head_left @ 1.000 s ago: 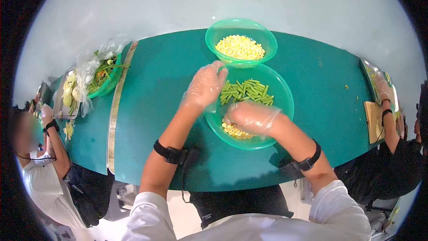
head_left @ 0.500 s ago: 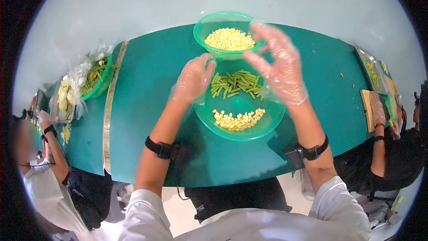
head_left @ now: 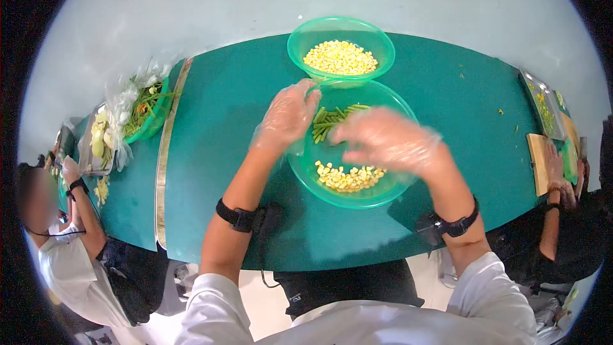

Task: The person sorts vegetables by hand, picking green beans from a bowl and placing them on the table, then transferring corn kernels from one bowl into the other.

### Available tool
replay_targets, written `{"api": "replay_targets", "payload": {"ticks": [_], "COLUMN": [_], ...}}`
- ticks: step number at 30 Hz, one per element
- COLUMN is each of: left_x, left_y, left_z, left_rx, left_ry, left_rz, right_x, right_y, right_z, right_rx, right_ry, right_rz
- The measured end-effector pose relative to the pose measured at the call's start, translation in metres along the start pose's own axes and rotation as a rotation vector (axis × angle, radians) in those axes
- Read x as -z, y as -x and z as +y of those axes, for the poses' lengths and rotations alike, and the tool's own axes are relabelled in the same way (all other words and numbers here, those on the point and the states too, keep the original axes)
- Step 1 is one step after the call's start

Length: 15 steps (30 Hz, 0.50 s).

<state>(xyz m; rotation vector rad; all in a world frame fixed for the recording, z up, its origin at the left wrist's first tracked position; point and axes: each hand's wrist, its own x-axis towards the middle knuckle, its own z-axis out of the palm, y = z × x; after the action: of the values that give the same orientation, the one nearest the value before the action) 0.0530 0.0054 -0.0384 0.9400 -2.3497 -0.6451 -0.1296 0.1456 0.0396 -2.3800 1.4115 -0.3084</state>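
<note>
The near green plastic bowl (head_left: 300, 182) holds cut green beans (head_left: 330, 119) at its far side and a curved band of corn kernels (head_left: 350, 177) at its near side. My left hand (head_left: 287, 115), in a clear plastic glove, grips this bowl's far left rim, fingers closed. Over the beans, my gloved right hand (head_left: 389, 142) is blurred by motion and covers part of them. Whether its fingers hold anything is hidden. Just beyond, a second green bowl (head_left: 386, 48) contains a heap of corn kernels (head_left: 340, 59).
To the left, a green basket (head_left: 154, 124) of vegetable trimmings and plastic film stands beside a tray (head_left: 86, 153). A person in a white shirt (head_left: 73, 271) works there. On the right are a metal tray (head_left: 543, 105), a cutting board (head_left: 537, 163) and another person's hand (head_left: 554, 166).
My right hand has come down from beside the far bowl to over the beans in the near bowl. My left hand stays at the rim. The whole view has shifted slightly.
</note>
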Motion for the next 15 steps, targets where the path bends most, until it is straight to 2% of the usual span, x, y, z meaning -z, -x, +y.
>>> {"api": "replay_targets", "payload": {"ticks": [4,7,13,15], "left_x": [0.001,0.004,0.004,0.005], "left_y": [0.004,0.005,0.004,0.004], "left_z": [0.005,0.011,0.009,0.009], "left_rx": [0.005,0.032,0.038,0.028], "left_ry": [0.000,-0.010,-0.012,0.004], "left_rz": [0.009,0.001,-0.004,-0.014], "right_x": [-0.049,-0.062,-0.059,-0.056], "right_y": [-0.014,-0.016,-0.015,-0.017], "right_z": [-0.009,-0.011,-0.002,0.005], "right_rx": [-0.062,-0.039,-0.015,-0.008], "right_ry": [0.077,0.095,0.060,0.056], "right_rz": [-0.307,-0.211,-0.184,-0.230]}}
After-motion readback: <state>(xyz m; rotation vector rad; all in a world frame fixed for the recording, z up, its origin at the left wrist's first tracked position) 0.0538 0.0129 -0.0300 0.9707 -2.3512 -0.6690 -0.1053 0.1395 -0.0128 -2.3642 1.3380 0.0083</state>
